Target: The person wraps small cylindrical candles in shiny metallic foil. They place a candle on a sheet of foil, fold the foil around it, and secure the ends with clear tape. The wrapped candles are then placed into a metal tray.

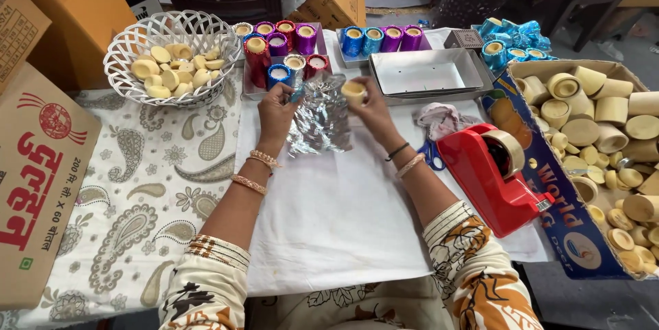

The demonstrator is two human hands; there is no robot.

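White cloth (336, 220) covers the middle of the table (137, 186), over a paisley sheet, so the work has a plain surface. At the right edge an open carton (570, 213) is full of bare cream cups (604, 131), close to the right arm and easy to reach. Next to it, on the cloth, stands a red tape dispenser (491, 172), with blue scissors (431, 155) partly hidden behind the right wrist. At the far left a white woven basket (130, 45) keeps small cream discs together. Behind the hands lies a grey metal tray (429, 72), and flat trays with wrapped cups (281, 45) in red, purple and blue foil stand in rows, apart from the bare ones. More blue ones are piled at the far right (515, 38).

A sheet of silver foil (319, 120) hangs between both hands, above the cloth. The left hand (274, 114) pinches its upper left edge, so the sheet stays spread. The right hand (374, 107) grips one bare cup (354, 91) with the fingertips, at the foil's upper right corner, open end towards the camera. I judge it is held there to meet the foil.
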